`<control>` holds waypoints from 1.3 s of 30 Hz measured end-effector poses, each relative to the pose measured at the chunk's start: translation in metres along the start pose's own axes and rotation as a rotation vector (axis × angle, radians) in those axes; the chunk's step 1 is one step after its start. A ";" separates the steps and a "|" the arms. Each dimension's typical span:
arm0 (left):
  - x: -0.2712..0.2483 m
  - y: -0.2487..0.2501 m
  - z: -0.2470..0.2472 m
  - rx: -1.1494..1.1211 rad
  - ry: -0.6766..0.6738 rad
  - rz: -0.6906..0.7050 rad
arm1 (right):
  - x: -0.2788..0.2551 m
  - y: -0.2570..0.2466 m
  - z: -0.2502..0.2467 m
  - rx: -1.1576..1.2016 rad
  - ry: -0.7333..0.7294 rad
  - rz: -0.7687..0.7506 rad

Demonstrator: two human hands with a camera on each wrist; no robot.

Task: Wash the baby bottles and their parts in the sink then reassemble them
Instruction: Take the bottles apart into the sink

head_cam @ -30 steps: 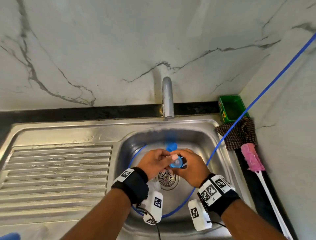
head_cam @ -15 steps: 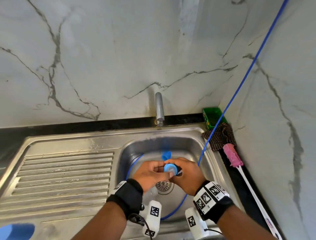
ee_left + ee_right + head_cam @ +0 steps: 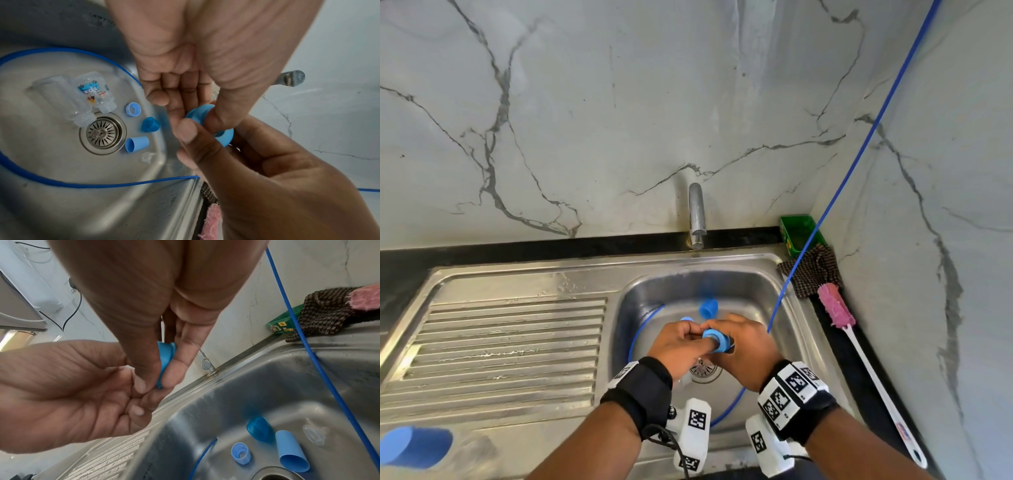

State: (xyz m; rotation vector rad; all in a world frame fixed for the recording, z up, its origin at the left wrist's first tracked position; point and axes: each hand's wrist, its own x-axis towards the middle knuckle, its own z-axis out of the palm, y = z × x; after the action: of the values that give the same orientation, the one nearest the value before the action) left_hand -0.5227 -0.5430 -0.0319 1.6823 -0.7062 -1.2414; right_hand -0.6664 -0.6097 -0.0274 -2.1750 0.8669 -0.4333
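Both hands hold one blue screw collar [image 3: 717, 341] above the sink basin [image 3: 756, 294]. My left hand [image 3: 688, 342] pinches it, thumb on the rim [image 3: 197, 112] and fingers underneath. My right hand [image 3: 738, 342] pinches its other side between thumb and fingers [image 3: 165, 360]. On the basin floor lie two clear bottles [image 3: 59, 97] [image 3: 96, 94] beside the drain [image 3: 102, 133]. Near them are a light blue collar [image 3: 133, 109], two blue caps [image 3: 150, 124] [image 3: 136, 144] and a clear nipple [image 3: 147, 156].
The tap [image 3: 697, 214] stands behind the basin with no water running. A blue hose [image 3: 859, 144] drops into the basin and loops round its floor. A green tray [image 3: 799, 234], a checked cloth [image 3: 813, 270] and a pink bottle brush [image 3: 835, 305] lie right. The ribbed drainboard [image 3: 506, 342] carries a blue cup [image 3: 414, 445].
Both hands have stayed over the drain while the collar turned between the fingers. The head view has tilted up and shows more wall.
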 end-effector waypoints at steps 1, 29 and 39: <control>0.000 0.000 0.000 0.005 0.011 -0.002 | -0.001 0.000 0.001 0.009 -0.007 -0.008; 0.005 -0.005 -0.027 0.328 -0.106 0.114 | 0.020 0.012 0.018 0.401 -0.018 0.233; -0.013 0.004 -0.053 -0.292 -0.190 -0.113 | 0.027 0.001 0.036 0.477 -0.038 0.223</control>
State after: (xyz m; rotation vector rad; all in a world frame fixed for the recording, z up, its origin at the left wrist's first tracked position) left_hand -0.4765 -0.5162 -0.0181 1.3926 -0.5166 -1.5200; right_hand -0.6287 -0.6103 -0.0508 -1.6279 0.8707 -0.4343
